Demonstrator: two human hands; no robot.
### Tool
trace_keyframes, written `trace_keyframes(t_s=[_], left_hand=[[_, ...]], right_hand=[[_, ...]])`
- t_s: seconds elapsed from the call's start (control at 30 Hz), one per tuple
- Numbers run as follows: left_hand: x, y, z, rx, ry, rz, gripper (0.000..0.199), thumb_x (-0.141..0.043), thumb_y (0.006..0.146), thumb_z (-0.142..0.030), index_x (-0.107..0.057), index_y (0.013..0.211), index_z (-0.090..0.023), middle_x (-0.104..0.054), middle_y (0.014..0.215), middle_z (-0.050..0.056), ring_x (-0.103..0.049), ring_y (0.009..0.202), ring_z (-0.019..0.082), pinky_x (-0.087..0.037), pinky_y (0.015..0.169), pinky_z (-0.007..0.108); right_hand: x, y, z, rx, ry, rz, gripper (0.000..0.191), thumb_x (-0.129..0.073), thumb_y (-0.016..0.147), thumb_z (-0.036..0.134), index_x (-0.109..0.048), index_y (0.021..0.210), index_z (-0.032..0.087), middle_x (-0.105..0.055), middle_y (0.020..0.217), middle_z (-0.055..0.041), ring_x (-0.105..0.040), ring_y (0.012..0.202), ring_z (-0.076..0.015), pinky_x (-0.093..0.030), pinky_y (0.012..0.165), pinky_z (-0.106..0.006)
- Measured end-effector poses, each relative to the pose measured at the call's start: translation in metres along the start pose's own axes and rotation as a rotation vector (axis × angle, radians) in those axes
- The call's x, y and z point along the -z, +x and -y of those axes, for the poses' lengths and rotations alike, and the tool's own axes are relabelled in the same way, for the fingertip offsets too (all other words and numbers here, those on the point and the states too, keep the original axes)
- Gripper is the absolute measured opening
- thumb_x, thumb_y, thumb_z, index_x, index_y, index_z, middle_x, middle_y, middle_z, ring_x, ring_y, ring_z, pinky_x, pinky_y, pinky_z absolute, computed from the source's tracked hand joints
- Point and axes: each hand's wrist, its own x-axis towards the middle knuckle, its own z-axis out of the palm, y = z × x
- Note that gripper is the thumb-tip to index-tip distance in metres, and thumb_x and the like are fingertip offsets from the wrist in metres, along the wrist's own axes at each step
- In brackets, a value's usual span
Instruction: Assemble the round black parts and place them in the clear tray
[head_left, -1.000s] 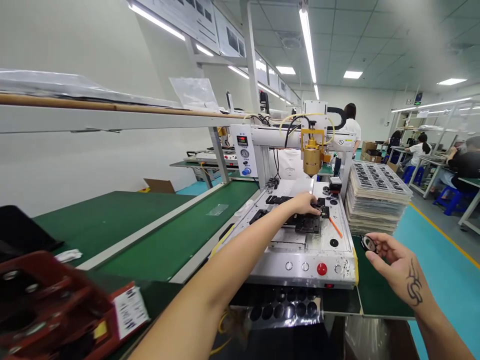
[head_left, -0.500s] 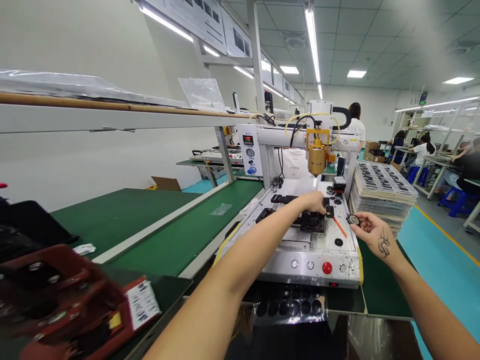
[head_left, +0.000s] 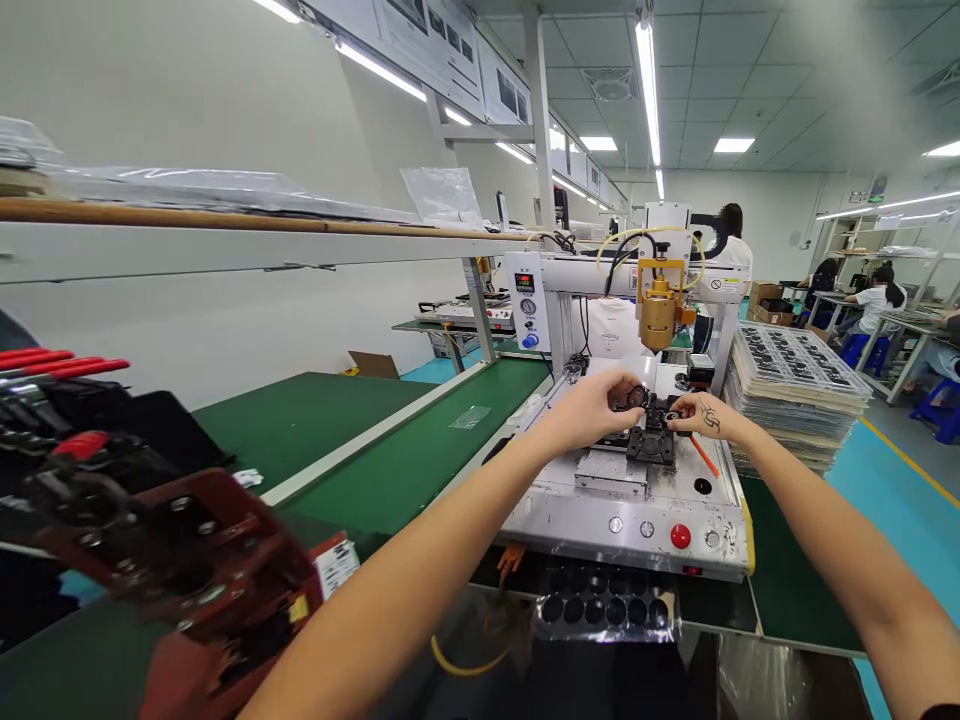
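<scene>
My left hand (head_left: 600, 405) pinches a small round dark part (head_left: 636, 398) above the black fixture (head_left: 651, 446) on the white machine (head_left: 600, 520). Close beside it on the right, my right hand (head_left: 694, 412) has its fingers closed on a small round part (head_left: 673, 416) at the fixture's right side. A gold cylindrical head (head_left: 658, 318) hangs over the fixture behind both hands. An orange stick (head_left: 706, 456) lies on the machine's bed near my right hand, with a black disc (head_left: 703, 486) in front of it.
Stacked trays (head_left: 799, 385) stand right of the machine. A green belt (head_left: 397, 465) runs along its left. A dark red device (head_left: 217, 560) and red-handled tools (head_left: 64, 362) are at the left. A red button (head_left: 681, 537) is on the machine's front. Other people are farther back.
My right hand has moved left with its round part, from beside the machine to the fixture. My left hand has shifted left and now holds up a round part. The view has turned slightly left.
</scene>
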Motion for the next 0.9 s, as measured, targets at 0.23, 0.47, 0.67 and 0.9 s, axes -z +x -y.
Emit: trace_keyframes(t_s=[0.23, 0.47, 0.67, 0.9], left_hand=[[0.023, -0.048, -0.005, 0.094, -0.018, -0.011, 0.034, -0.072, 0.083, -0.036, -0.071, 0.114, -0.021, -0.077, 0.104, 0.006, -0.069, 0.095, 0.022, -0.054, 0.085, 0.036], [0.029, -0.096, -0.001, 0.103, -0.02, -0.041, 0.035, -0.073, 0.083, -0.036, -0.071, 0.115, -0.022, -0.077, 0.105, 0.006, -0.067, 0.091, 0.022, -0.056, 0.089, 0.038], [0.033, -0.118, -0.024, 0.106, -0.034, -0.073, 0.036, -0.073, 0.085, -0.036, -0.07, 0.118, -0.022, -0.074, 0.104, 0.005, -0.067, 0.09, 0.021, -0.056, 0.089, 0.039], [0.019, -0.139, -0.042, 0.115, -0.114, -0.055, 0.038, -0.071, 0.087, -0.032, -0.069, 0.123, -0.021, -0.073, 0.107, 0.006, -0.068, 0.098, 0.022, -0.055, 0.094, 0.038]], right_hand=[[-0.001, 0.001, 0.0, 0.064, -0.063, 0.063, 0.025, -0.078, 0.091, 0.04, -0.085, 0.098, 0.017, -0.082, 0.095, -0.0111, -0.07, 0.086, -0.0269, -0.051, 0.078, -0.035], [-0.011, 0.0, -0.003, 0.083, -0.141, -0.007, 0.02, -0.07, 0.097, 0.032, -0.083, 0.095, 0.016, -0.081, 0.093, -0.0117, -0.068, 0.092, -0.0275, -0.05, 0.081, -0.035], [-0.009, 0.008, -0.002, 0.071, -0.163, -0.049, 0.011, -0.082, 0.088, 0.029, -0.079, 0.082, 0.02, -0.076, 0.082, -0.0061, -0.066, 0.081, -0.0232, -0.049, 0.073, -0.03], [-0.012, -0.051, 0.014, 0.068, -0.15, -0.407, 0.027, -0.057, 0.105, 0.039, -0.075, 0.108, 0.019, -0.068, 0.094, -0.0091, -0.064, 0.092, -0.0275, -0.05, 0.084, -0.038]])
